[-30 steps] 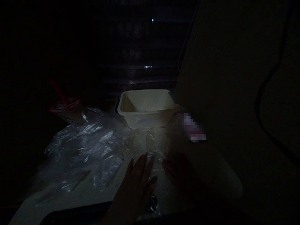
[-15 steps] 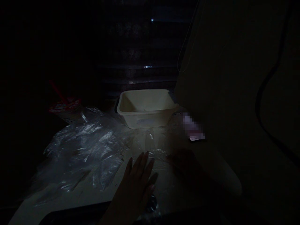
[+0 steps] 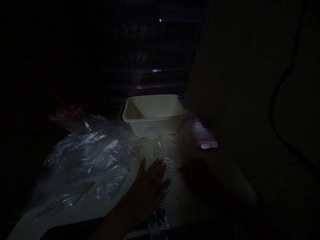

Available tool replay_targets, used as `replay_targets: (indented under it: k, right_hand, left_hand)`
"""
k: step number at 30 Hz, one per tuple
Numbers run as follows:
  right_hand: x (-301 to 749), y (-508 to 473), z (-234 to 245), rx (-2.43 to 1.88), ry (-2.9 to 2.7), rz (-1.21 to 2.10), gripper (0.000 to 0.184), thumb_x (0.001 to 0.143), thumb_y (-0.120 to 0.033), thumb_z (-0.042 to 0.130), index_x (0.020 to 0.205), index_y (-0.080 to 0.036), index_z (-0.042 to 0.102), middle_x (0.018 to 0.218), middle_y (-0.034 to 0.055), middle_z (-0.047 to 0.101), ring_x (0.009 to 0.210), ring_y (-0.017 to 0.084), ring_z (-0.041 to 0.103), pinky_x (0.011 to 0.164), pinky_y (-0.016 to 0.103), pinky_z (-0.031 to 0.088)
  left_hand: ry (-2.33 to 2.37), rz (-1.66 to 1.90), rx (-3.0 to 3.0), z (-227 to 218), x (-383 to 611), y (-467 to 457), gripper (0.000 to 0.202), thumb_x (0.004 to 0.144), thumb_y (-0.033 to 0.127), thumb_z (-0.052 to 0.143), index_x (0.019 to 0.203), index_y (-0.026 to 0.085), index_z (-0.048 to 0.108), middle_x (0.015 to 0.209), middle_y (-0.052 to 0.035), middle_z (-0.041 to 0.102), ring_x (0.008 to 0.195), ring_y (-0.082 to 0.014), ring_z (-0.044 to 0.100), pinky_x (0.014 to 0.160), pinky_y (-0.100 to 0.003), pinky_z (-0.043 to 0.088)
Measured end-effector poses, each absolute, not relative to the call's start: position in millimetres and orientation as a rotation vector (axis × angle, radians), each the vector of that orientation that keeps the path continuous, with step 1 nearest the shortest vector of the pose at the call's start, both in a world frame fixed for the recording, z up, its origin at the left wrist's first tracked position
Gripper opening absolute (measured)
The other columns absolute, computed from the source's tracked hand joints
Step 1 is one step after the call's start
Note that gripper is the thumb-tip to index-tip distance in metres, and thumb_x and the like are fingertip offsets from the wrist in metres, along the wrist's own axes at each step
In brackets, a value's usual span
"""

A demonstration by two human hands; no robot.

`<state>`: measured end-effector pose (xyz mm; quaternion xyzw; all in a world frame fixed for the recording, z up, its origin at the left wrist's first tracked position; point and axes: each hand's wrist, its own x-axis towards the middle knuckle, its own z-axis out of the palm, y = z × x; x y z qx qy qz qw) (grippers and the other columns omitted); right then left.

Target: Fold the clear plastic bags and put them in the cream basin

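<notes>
The scene is very dark. My left hand lies over the table with its fingers stretched out, on or just above a thin clear plastic bag. To its right, my right hand is mostly lost in shadow. Its outline looks curled, with a fingertip at the plastic's right edge; what it pinches is hidden. A heap of crumpled clear plastic bags spreads left of my hands. Below my left wrist shows a dark, shiny round thing, with clear plastic beside it.
A cream plastic basin stands at the back of the pale table. Behind the heap is a cup with a red straw. A blurred-out pinkish item lies at right. A dark edge runs along the front.
My left hand has shifted slightly right and forward, fingers still stretched. My right hand stays about where it was. The whole view has moved a little.
</notes>
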<state>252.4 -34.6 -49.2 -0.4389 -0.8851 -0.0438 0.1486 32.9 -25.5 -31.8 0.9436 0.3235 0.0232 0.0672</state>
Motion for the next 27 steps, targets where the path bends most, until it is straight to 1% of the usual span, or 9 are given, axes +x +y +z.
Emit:
replay_targets:
  k: [4, 7, 9, 11, 13, 17, 21, 24, 27]
  right_hand:
    - [261.2, -41.6, -45.7, -1.233, -2.566, -0.148, 0.022, 0.076, -0.021, 0.04, 0.089, -0.021, 0.057, 0.093, 0.007, 0.057, 0.085, 0.021, 0.046, 0.076, 0.039, 0.028]
    - [262.5, -41.2, -45.6, -1.27, -2.56, -0.151, 0.021, 0.075, -0.021, 0.04, 0.088, -0.02, 0.058, 0.093, 0.0071, 0.058, 0.086, 0.021, 0.048, 0.075, 0.039, 0.029]
    - [259.6, -38.2, -46.3, -1.228, -2.583, -0.156, 0.026, 0.077, -0.022, 0.039, 0.098, -0.019, 0.054, 0.105, 0.0074, 0.054, 0.096, 0.022, 0.045, 0.079, 0.04, 0.028]
    - [255.3, -34.7, -47.9, -1.172, -2.623, -0.164, 0.033, 0.079, -0.024, 0.036, 0.11, -0.017, 0.047, 0.117, 0.0065, 0.045, 0.108, 0.022, 0.035, 0.086, 0.041, 0.024]
    - [251.9, -32.2, -50.8, -1.153, -2.668, -0.173, 0.038, 0.08, -0.027, 0.034, 0.116, -0.016, 0.04, 0.124, 0.0057, 0.038, 0.115, 0.021, 0.026, 0.09, 0.042, 0.02]
    - [252.4, -32.4, -58.5, -1.251, -2.672, -0.23, 0.039, 0.082, -0.029, 0.031, 0.117, -0.015, 0.039, 0.125, 0.0063, 0.036, 0.117, 0.022, 0.024, 0.091, 0.046, 0.016]
    - [255.2, -37.0, -60.7, -1.355, -2.644, -0.27, 0.04, 0.082, -0.028, 0.031, 0.118, -0.014, 0.038, 0.126, 0.0081, 0.034, 0.117, 0.023, 0.023, 0.091, 0.048, 0.014]
    - [253.7, -40.1, -58.7, -1.35, -2.673, -0.243, 0.043, 0.08, -0.03, 0.033, 0.12, -0.014, 0.034, 0.128, 0.0071, 0.031, 0.118, 0.022, 0.021, 0.092, 0.047, 0.014]
    - [254.0, -42.6, -58.0, -1.304, -2.72, -0.235, 0.045, 0.079, -0.032, 0.034, 0.121, -0.015, 0.034, 0.128, 0.0067, 0.031, 0.117, 0.023, 0.022, 0.091, 0.047, 0.013]
  left_hand:
    - [1.041, 0.128, 2.823, -31.4, 32.9, -25.2, 0.044, 0.086, 0.034, 0.023, 0.127, 0.019, 0.016, 0.133, -0.008, 0.02, 0.121, -0.0225, 0.012, 0.094, -0.054, 0.008]
    - [1.007, 0.157, 2.863, -30.8, 34.4, -25.4, 0.042, 0.086, 0.032, 0.025, 0.126, 0.023, 0.017, 0.132, -0.0038, 0.024, 0.121, -0.0227, 0.011, 0.094, -0.055, 0.007]
    - [1.017, 0.176, 2.88, -30.8, 35.3, -25.6, 0.042, 0.086, 0.031, 0.025, 0.126, 0.024, 0.018, 0.132, -0.0031, 0.024, 0.122, -0.023, 0.01, 0.094, -0.055, 0.007]
    - [1.032, 0.173, 2.876, -30.4, 35.7, -25.8, 0.042, 0.086, 0.031, 0.025, 0.126, 0.023, 0.017, 0.131, -0.0041, 0.025, 0.122, -0.0231, 0.011, 0.094, -0.055, 0.008]
    - [1.017, 0.14, 2.867, -29.6, 35.7, -26.0, 0.041, 0.086, 0.031, 0.025, 0.126, 0.023, 0.019, 0.131, -0.0034, 0.026, 0.121, -0.0234, 0.01, 0.093, -0.056, 0.01]
    - [1.0, 0.095, 2.852, -30.5, 35.2, -26.3, 0.038, 0.086, 0.032, 0.023, 0.123, 0.027, 0.025, 0.132, 0.0009, 0.025, 0.122, -0.0241, 0.007, 0.092, -0.058, 0.009]
    - [1.027, 0.083, 2.838, -34.4, 34.9, -26.5, 0.041, 0.086, 0.034, 0.022, 0.126, 0.025, 0.018, 0.133, -0.0005, 0.021, 0.122, -0.0232, 0.004, 0.093, -0.056, 0.007]
    - [1.031, 0.081, 2.837, -36.3, 34.8, -27.0, 0.041, 0.086, 0.035, 0.021, 0.126, 0.027, 0.017, 0.133, 0.0005, 0.021, 0.122, -0.0225, 0.002, 0.094, -0.056, 0.006]
    - [1.04, 0.078, 2.834, -37.4, 34.9, -27.1, 0.043, 0.086, 0.036, 0.021, 0.127, 0.025, 0.016, 0.134, -0.001, 0.019, 0.122, -0.0223, 0.002, 0.094, -0.055, 0.006]
